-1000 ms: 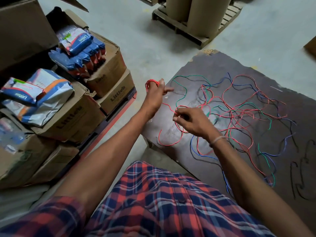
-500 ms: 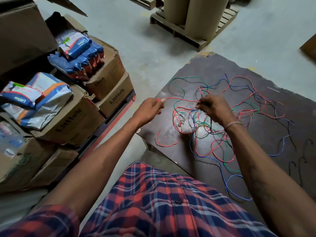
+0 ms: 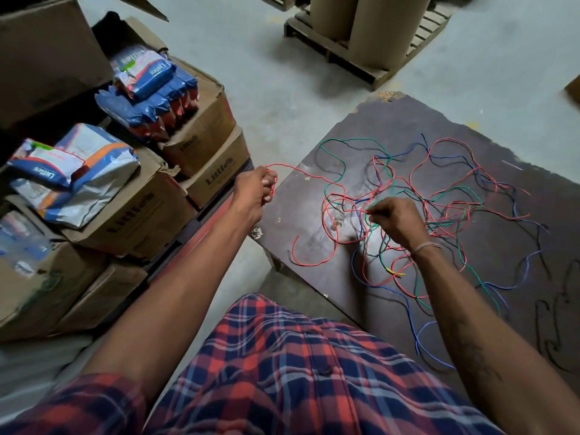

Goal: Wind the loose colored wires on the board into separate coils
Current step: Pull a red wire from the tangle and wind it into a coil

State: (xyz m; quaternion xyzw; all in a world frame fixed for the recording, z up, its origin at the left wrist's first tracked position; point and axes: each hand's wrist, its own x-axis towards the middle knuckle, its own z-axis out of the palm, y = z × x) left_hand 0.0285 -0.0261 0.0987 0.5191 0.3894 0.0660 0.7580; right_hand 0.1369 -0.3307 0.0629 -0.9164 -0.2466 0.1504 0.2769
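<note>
- The left hand (image 3: 252, 189), held off the left edge of the dark brown wooden board (image 3: 518, 246), grips a thin red wire (image 3: 301, 171).
- The right hand (image 3: 394, 221) pinches strands in the tangle of red, green and blue wires (image 3: 445, 202) lying on that board.
- Stacked brown cardboard boxes (image 3: 138, 208) stand at left.

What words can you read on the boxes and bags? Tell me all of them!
"Littles" on the front brown cardboard box.
"Littles" on the lower brown cardboard box beside the board.
"Littles", upside down, on the white and blue plastic pack.
Print on the upper brown cardboard box: too blurred to read.
Print on the blue plastic packs: too blurred to read.
</note>
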